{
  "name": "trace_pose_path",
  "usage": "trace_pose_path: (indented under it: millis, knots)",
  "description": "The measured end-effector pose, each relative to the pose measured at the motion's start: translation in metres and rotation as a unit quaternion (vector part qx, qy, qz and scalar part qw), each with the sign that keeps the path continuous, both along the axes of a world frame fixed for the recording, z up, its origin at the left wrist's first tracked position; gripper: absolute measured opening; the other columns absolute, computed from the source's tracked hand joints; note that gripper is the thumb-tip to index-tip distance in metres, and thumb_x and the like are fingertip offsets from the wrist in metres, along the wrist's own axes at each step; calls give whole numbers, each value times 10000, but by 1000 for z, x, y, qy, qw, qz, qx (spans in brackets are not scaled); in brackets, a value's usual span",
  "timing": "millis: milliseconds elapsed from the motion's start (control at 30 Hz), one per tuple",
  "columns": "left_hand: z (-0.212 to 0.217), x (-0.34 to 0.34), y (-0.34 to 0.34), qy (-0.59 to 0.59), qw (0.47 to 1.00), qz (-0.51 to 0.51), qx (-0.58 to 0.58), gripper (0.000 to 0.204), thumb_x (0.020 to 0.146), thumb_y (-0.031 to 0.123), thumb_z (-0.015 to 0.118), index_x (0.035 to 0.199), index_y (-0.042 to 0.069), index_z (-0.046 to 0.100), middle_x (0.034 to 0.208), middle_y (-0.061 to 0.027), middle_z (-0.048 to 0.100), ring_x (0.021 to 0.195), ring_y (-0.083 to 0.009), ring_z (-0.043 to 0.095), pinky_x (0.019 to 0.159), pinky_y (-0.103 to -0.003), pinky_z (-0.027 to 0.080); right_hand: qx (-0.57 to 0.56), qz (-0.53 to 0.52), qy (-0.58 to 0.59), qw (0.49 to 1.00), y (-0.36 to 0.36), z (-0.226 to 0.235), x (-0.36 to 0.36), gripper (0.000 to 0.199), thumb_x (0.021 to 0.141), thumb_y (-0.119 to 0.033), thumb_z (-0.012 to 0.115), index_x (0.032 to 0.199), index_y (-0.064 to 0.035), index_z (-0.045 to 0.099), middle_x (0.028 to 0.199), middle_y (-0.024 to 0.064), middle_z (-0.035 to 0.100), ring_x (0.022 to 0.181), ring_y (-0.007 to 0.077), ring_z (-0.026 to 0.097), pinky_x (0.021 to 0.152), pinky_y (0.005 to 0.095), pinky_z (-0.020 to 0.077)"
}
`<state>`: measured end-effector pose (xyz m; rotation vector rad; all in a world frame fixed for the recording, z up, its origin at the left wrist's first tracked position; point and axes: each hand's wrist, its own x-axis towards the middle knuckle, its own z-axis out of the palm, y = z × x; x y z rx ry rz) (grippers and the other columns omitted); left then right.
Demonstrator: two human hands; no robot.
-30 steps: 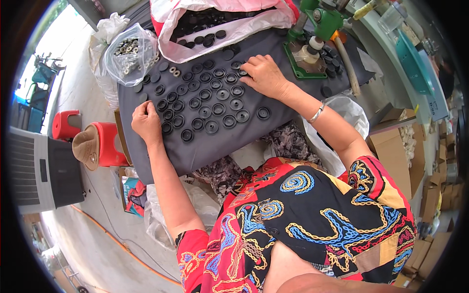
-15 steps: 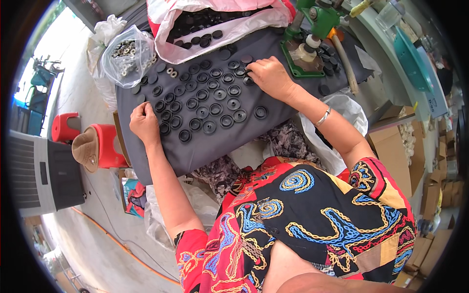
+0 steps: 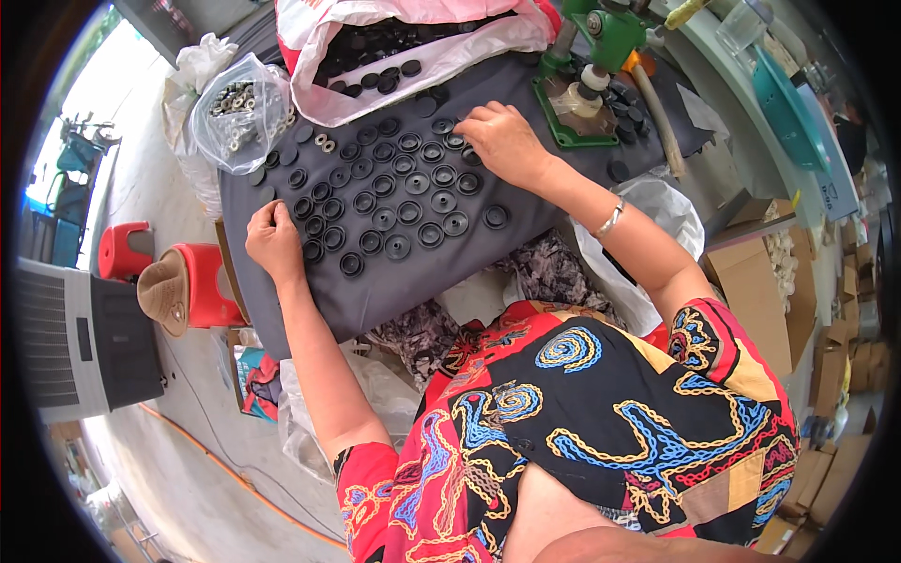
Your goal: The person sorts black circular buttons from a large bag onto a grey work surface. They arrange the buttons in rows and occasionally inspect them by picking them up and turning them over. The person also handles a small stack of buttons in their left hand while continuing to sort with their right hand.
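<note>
Black round plastic caps [image 3: 409, 213] with raised rims and centres lie in loose rows on the dark grey cloth [image 3: 394, 291]. My left hand [image 3: 275, 242] rests at the left edge of the rows, thumb and index finger pinched together. A flat dark disc [image 3: 266, 194] lies at its fingertips; whether they grip it is hard to see. At the far right end of the rows, my right hand [image 3: 505, 144] has its fingers bent and closed over the caps. What is between them is hidden. One single cap [image 3: 496, 217] sits apart, nearer to me.
Behind the rows lies an open white-and-red sack [image 3: 324, 105] of black caps. A clear bag of small metal rings [image 3: 235, 103] stands at the back left. At the back right are a green hand press [image 3: 574, 113] and a wooden-handled hammer [image 3: 662, 122].
My right hand has moved slightly left, and the dark disc by its fingertips no longer shows. My left hand has hardly moved. The whole view has shifted a little.
</note>
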<state>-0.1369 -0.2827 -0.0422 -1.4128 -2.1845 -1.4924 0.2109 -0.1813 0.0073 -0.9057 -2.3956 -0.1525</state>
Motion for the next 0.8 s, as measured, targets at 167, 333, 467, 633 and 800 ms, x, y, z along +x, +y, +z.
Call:
trace_pose_path:
  millis: [167, 333, 467, 633, 800]
  knots:
    - [0, 2, -1, 11, 1000, 5, 8, 104, 832, 123, 671, 853, 36, 726, 817, -90, 699, 778, -217, 646, 726, -323, 503, -24, -19, -118, 992, 9, -6, -8, 218, 766, -57, 597, 944, -115, 709, 905, 25, 647, 900, 234, 571, 779, 377, 422]
    - [1, 2, -4, -3, 1000, 6, -4, 103, 833, 120, 672, 855, 36, 727, 820, -92, 701, 790, -220, 651, 735, -323, 503, 23, -16, -80, 996, 21, -7, -18, 176, 734, -93, 595, 855, -142, 712, 858, 20, 635, 896, 231, 575, 767, 390, 420]
    - [-3, 5, -1, -2, 1000, -4, 19, 111, 834, 122, 662, 852, 33, 726, 835, -104, 704, 808, -243, 660, 746, -341, 505, 60, 3, -71, 996, 27, -13, -25, 135, 708, -139, 613, 807, -139, 705, 825, 41, 642, 862, 248, 599, 720, 406, 434]
    - [2, 1, -7, 35, 999, -14, -34, 221, 872, 191, 618, 946, 15, 728, 929, -161, 711, 863, -324, 671, 794, -382, 515, 63, -73, -49, 994, 31, 15, -46, 90, 613, -183, 652, 672, -117, 640, 700, 107, 636, 713, 295, 643, 604, 442, 466]
    - [15, -5, 2, 64, 995, -18, -78, 250, 887, 208, 618, 992, -1, 710, 945, -153, 713, 846, -286, 678, 762, -359, 510, -60, -173, -85, 979, 63, -8, -76, 181, 735, -160, 600, 877, -89, 686, 946, 106, 657, 893, 282, 641, 708, 432, 461]
